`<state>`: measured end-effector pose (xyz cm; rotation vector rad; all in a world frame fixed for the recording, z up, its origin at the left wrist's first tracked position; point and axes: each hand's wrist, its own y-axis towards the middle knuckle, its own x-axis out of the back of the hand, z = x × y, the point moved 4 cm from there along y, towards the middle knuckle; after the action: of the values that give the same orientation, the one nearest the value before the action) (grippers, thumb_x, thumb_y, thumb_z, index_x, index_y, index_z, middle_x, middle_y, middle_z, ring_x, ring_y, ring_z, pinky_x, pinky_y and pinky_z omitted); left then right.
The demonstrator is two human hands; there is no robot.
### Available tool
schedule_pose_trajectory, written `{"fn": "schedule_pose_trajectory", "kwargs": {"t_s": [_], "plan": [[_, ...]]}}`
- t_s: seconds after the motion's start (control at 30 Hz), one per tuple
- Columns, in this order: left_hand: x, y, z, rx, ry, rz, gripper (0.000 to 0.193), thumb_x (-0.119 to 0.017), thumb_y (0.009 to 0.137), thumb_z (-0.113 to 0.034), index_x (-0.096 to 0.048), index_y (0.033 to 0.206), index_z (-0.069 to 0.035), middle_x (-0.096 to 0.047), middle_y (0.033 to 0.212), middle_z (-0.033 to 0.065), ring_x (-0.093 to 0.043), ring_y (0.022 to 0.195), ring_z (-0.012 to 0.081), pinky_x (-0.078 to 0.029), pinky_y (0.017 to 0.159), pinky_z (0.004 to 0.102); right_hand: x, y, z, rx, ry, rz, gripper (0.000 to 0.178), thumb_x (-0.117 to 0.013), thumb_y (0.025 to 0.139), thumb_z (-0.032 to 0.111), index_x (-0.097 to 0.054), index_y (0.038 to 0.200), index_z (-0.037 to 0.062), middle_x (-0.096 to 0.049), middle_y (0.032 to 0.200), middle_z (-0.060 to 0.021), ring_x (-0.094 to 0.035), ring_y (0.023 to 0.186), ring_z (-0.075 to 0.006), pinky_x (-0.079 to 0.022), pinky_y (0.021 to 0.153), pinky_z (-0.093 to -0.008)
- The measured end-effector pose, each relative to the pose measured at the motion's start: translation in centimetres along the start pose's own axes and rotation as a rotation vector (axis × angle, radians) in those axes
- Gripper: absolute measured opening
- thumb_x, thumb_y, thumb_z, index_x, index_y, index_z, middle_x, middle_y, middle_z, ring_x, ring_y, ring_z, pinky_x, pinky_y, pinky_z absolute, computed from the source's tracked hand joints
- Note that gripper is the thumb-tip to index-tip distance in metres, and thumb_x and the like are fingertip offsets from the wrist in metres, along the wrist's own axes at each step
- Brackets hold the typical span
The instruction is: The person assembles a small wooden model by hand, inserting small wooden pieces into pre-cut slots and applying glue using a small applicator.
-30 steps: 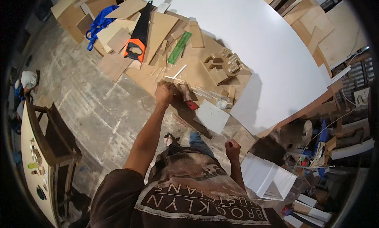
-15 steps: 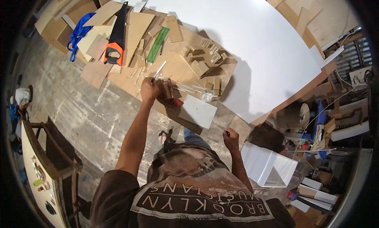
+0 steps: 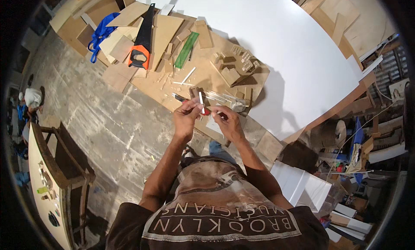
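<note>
My left hand pinches a short white strip upright between thumb and fingers, above the near edge of a brown work board. Close on its right, my right hand has its fingers drawn together toward the strip; anything in them is too small to make out. Just beyond the hands lie a loose white strip, a bundle of thin pale sticks and a clear container. Something red shows beneath my fingers. A small white panel is partly covered by my right hand.
A handsaw with an orange handle rests on wood offcuts at the left, near blue cloth. A green strip and a small block model lie farther back. A large white sheet spreads rightward. Another person is far left.
My right hand has come up from beside my body to meet the left. The left hand has drawn back toward me and now holds a white strip upright. The view has shifted slightly.
</note>
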<state>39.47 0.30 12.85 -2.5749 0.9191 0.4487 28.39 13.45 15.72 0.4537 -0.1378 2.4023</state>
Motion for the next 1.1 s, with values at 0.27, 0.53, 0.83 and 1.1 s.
{"fn": "schedule_pose_trajectory", "kwargs": {"t_s": [0.27,0.53,0.83,1.1], "plan": [[-1.1,-0.6,-0.7,-0.125,0.054,0.078,0.043,-0.064,0.091,0.002,-0.055,0.133,0.002,-0.07,0.093,0.0067,-0.066,0.073,0.0122,-0.055,0.063,0.0243,-1.4,0.0,2.6,0.139,-0.078,-0.078,0.023,-0.068,0.087,0.01,-0.068,0.109,0.0012,-0.071,0.097,-0.015,-0.069,0.083,-0.0286,-0.054,0.073,-0.0352],[-5.5,1.4,1.7,0.073,0.008,0.066,0.019,-0.064,0.095,-0.012,-0.068,0.112,-0.004,-0.068,0.088,0.0002,-0.06,0.07,0.0062,-0.043,0.059,0.0199,2.9,0.6,0.7,0.12,-0.125,-0.264,0.015,-0.068,0.088,0.006,-0.07,0.101,-0.0012,-0.069,0.088,-0.0134,-0.066,0.075,-0.0209,-0.051,0.067,-0.0314],[-18.8,10.8,6.1,0.122,-0.425,-0.025,0.013,-0.064,0.096,-0.018,-0.068,0.094,-0.006,-0.063,0.082,-0.0016,-0.058,0.074,0.0086,-0.044,0.067,0.0246,13.7,9.0,-3.8,0.103,-0.095,-0.349,0.018,-0.068,0.093,0.014,-0.071,0.102,-0.0009,-0.068,0.083,-0.0033,-0.058,0.07,-0.0093,-0.048,0.063,-0.0248],[-23.4,25.2,12.8,0.033,-0.541,-0.5,0.019,-0.061,0.089,-0.007,-0.056,0.071,-0.008,-0.055,0.07,-0.0009,-0.048,0.06,0.0089,-0.038,0.055,0.0272,28.4,14.8,-9.5,-0.022,-0.125,-0.231,0.026,-0.065,0.096,0.023,-0.069,0.11,0.0013,-0.064,0.084,-0.0019,-0.057,0.074,-0.0085,-0.046,0.064,-0.0242]]}}
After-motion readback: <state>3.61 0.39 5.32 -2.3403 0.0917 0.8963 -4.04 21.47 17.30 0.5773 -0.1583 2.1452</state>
